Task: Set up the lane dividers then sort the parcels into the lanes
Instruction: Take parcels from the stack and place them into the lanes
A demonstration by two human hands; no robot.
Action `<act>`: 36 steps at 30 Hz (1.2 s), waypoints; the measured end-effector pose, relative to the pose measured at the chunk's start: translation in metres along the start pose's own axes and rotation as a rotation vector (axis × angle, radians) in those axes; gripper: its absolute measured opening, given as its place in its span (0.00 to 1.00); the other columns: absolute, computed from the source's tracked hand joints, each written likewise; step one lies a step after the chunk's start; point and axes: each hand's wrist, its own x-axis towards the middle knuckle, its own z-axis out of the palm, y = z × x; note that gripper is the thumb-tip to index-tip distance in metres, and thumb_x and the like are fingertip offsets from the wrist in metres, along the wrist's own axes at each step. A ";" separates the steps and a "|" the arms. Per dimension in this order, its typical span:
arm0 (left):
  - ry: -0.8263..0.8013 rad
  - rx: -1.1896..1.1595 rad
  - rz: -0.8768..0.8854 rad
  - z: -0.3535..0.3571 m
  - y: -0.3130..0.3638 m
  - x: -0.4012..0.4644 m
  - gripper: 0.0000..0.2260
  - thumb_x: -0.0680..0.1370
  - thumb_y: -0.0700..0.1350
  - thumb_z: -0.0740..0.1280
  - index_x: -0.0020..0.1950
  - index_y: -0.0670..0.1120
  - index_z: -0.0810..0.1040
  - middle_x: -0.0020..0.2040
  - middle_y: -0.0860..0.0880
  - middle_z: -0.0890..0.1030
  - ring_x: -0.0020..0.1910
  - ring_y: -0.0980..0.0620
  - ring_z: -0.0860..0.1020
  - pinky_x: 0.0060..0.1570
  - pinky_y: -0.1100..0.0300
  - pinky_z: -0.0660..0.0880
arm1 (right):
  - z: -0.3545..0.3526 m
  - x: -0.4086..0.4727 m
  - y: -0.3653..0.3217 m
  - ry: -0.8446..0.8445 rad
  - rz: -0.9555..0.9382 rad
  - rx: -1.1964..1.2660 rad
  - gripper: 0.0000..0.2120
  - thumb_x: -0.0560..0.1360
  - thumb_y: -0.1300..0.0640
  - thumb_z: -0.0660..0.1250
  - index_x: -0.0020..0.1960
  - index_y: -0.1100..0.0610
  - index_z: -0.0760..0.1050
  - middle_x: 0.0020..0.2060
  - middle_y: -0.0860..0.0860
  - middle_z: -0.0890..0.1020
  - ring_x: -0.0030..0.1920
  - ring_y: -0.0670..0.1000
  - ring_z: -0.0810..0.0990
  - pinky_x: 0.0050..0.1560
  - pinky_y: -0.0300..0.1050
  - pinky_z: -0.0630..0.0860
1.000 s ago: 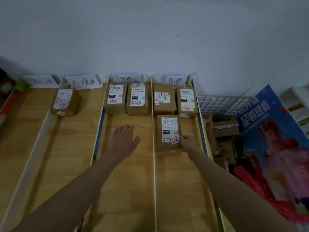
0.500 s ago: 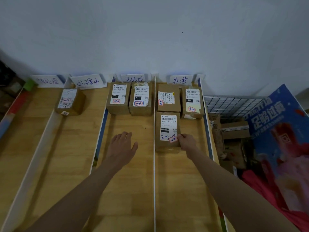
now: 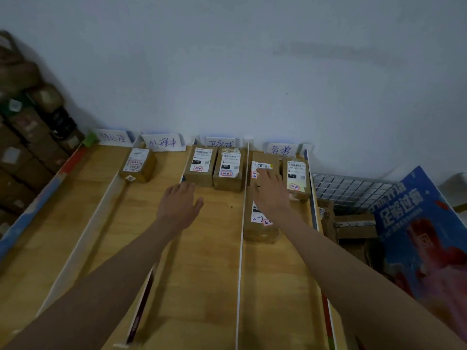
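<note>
Upright white dividers split the wooden table into lanes with handwritten paper labels at the wall. Brown parcels lie in them: one in the second lane, two in the third, several in the right lane. My right hand lies flat, fingers straight, over the near right-lane parcel, fingertips reaching the parcel behind it. Another parcel sits at its right. My left hand hovers open over the third lane, holding nothing.
Stacked boxes stand at the far left beside the table. Right of the table are a wire grid, a bin of cardboard boxes and a blue and red poster. A pale wall closes the back.
My right hand left the near corner of the front parcel and slid forward over its top toward the back parcel. The left hand drifted slightly forward. The camera tilted up.
</note>
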 end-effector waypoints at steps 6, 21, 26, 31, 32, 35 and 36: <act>0.121 0.016 -0.086 -0.049 -0.066 -0.039 0.22 0.83 0.56 0.54 0.72 0.45 0.69 0.69 0.46 0.73 0.69 0.45 0.70 0.70 0.49 0.62 | -0.009 -0.015 -0.092 0.016 -0.220 -0.091 0.22 0.83 0.48 0.52 0.74 0.56 0.65 0.72 0.53 0.70 0.73 0.56 0.67 0.73 0.55 0.64; 0.184 0.058 -0.337 -0.087 -0.313 -0.212 0.24 0.83 0.58 0.52 0.72 0.45 0.69 0.70 0.45 0.73 0.69 0.45 0.70 0.71 0.49 0.63 | 0.063 -0.108 -0.349 -0.029 -0.440 -0.120 0.21 0.83 0.47 0.51 0.71 0.54 0.67 0.69 0.52 0.73 0.69 0.55 0.70 0.69 0.53 0.65; 0.202 0.047 -0.369 -0.088 -0.383 -0.261 0.23 0.83 0.58 0.52 0.72 0.46 0.69 0.69 0.46 0.73 0.68 0.45 0.71 0.70 0.50 0.64 | 0.089 -0.138 -0.423 -0.064 -0.477 -0.088 0.22 0.83 0.48 0.52 0.74 0.54 0.65 0.70 0.53 0.72 0.70 0.56 0.69 0.71 0.55 0.65; 0.225 -0.006 -0.401 -0.085 -0.438 -0.285 0.19 0.83 0.56 0.53 0.67 0.48 0.72 0.64 0.46 0.76 0.64 0.45 0.73 0.68 0.49 0.65 | 0.114 -0.146 -0.485 -0.101 -0.495 -0.078 0.22 0.83 0.47 0.53 0.74 0.54 0.65 0.70 0.54 0.72 0.70 0.57 0.69 0.70 0.55 0.66; 0.228 -0.011 -0.409 -0.084 -0.449 -0.286 0.18 0.83 0.56 0.53 0.66 0.48 0.72 0.64 0.46 0.76 0.64 0.45 0.73 0.68 0.49 0.65 | 0.120 -0.144 -0.496 -0.103 -0.500 -0.077 0.22 0.83 0.47 0.53 0.73 0.54 0.66 0.69 0.54 0.72 0.70 0.57 0.70 0.69 0.55 0.67; 0.208 0.005 -0.433 -0.079 -0.485 -0.282 0.22 0.83 0.58 0.51 0.70 0.47 0.69 0.69 0.44 0.74 0.68 0.45 0.71 0.70 0.48 0.63 | 0.139 -0.136 -0.529 -0.107 -0.520 -0.069 0.21 0.82 0.48 0.53 0.72 0.55 0.66 0.68 0.54 0.73 0.67 0.58 0.71 0.67 0.54 0.68; 0.201 0.009 -0.440 -0.078 -0.499 -0.278 0.24 0.83 0.59 0.50 0.71 0.47 0.68 0.70 0.44 0.73 0.68 0.45 0.71 0.71 0.47 0.63 | 0.145 -0.131 -0.540 -0.108 -0.525 -0.067 0.21 0.82 0.48 0.53 0.72 0.55 0.66 0.68 0.54 0.73 0.67 0.57 0.72 0.66 0.54 0.68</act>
